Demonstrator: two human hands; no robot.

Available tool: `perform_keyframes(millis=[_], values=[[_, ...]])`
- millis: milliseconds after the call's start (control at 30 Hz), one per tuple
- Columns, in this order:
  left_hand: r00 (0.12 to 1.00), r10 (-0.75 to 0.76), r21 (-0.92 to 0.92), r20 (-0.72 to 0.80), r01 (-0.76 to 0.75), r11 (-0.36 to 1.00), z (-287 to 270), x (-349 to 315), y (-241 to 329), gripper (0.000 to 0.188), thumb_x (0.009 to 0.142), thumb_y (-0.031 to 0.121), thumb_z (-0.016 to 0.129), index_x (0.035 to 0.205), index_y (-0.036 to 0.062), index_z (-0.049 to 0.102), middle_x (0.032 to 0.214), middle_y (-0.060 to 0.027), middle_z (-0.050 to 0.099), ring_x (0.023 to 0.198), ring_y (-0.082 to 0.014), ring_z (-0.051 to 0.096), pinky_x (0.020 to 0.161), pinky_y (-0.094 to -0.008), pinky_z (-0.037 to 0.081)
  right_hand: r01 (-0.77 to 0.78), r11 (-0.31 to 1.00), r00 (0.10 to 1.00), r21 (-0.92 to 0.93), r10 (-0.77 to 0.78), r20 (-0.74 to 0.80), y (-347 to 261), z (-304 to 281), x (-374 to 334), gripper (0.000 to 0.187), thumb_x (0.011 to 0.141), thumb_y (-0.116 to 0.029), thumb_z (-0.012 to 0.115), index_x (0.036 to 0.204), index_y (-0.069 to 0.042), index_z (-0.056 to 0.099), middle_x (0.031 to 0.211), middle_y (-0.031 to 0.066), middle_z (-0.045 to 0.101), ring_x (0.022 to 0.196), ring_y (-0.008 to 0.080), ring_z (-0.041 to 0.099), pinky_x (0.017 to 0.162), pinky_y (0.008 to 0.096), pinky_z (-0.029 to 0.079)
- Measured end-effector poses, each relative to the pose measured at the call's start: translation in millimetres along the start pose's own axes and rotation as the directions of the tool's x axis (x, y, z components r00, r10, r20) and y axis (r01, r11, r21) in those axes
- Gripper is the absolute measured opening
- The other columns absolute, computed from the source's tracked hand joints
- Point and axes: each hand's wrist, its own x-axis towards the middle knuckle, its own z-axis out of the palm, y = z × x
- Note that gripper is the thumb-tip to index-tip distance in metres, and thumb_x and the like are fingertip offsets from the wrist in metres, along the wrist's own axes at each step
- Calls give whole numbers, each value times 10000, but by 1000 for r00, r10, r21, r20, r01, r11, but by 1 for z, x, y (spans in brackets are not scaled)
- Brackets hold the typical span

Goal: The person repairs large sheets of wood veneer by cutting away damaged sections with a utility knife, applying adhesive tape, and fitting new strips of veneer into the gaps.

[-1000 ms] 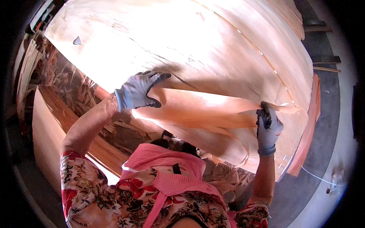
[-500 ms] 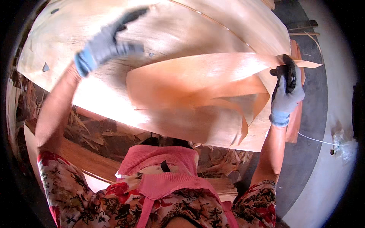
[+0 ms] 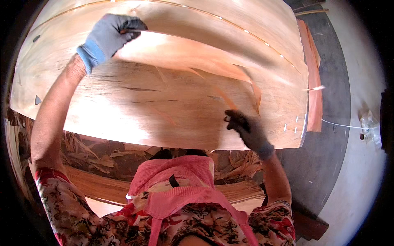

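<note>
2-handed over a wood sheet [image 3: 102, 98]: pinching a veneer strip [image 3: 180, 49] in the left hand [image 3: 107, 36], half-curling the right hand [image 3: 249, 132] beside a sliver [image 3: 223, 97] (gripping or not, cannot tell).

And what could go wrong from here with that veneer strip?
The thin veneer strip might split if pulled, as narrow slivers show near the right hand. It could slip, since the left hand pinches it near one end. The large sheet beneath might split along its dark, crack-like streaks.

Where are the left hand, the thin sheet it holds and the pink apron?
Left hand [image 3: 106, 36]: head view, back of the glove.
Thin sheet [image 3: 182, 52]: head view, middle of its face.
Pink apron [image 3: 176, 201]: head view, on the bib.
</note>
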Motion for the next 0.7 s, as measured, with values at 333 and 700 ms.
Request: perform_keyframes(millis=[333, 700], values=[[952, 108, -4, -287, -114, 994, -53, -22, -47, 272, 931, 27, 612, 1199, 9, 656, 1082, -79, 715, 901, -143, 669, 861, -270, 537, -8, 565, 788, -825, -504, -354, 43, -126, 35, 323, 910, -51, 588, 1230, -64, 626, 1217, 169, 647, 1106, 367, 611, 977, 412, 480], [970, 140, 442, -198, -39, 896, 41, -173, -68, 320, 833, 26, 602, 1091, 172, 721, 1148, -38, 690, 1136, -247, 622, 1107, -461, 397, 24, 835, 972, -550, 110, 210, 35, 20, -20, 280, 941, -238, 602, 1197, -134, 650, 988, 138, 710, 808, 349, 683, 705, 446, 539]])
